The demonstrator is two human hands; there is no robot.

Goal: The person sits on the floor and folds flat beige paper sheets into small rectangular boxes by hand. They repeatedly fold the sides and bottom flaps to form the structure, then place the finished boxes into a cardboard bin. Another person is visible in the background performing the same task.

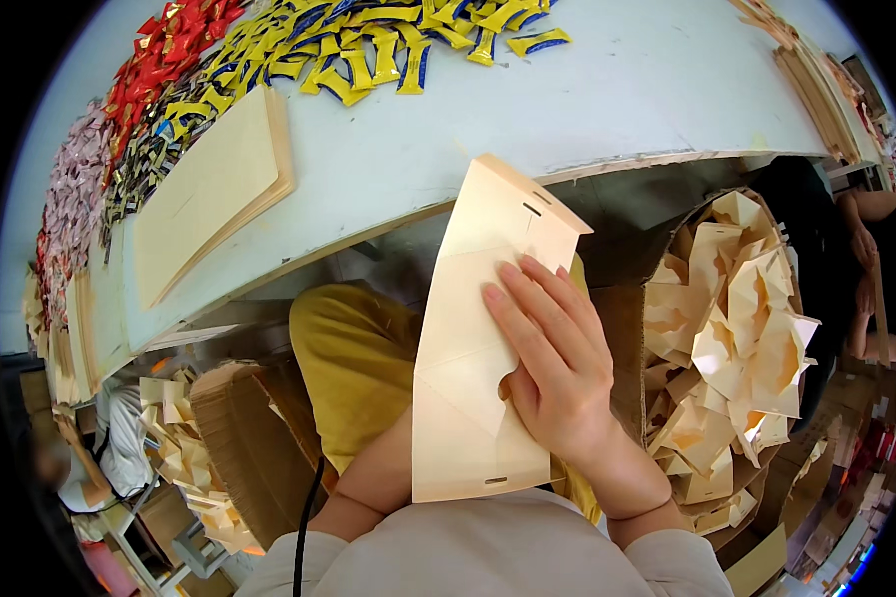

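A cream paperboard blank (458,348) with crease lines and small slots stands tilted before my torso. Its top end is folded over at a crease. My right hand (558,368) lies on its right side, fingers stretched out flat against the board. The right thumb rests near a small dark cut-out in the board. My left forearm (373,478) runs up behind the lower left edge of the blank, and the board hides my left hand and its fingers.
On the pale table (408,149) lie a stack of flat blanks (214,194), yellow-and-blue packets (368,50) and red packets (164,60). Cardboard boxes flank me, the right one full of folded cartons (737,328). Another person's hand (863,244) shows at far right.
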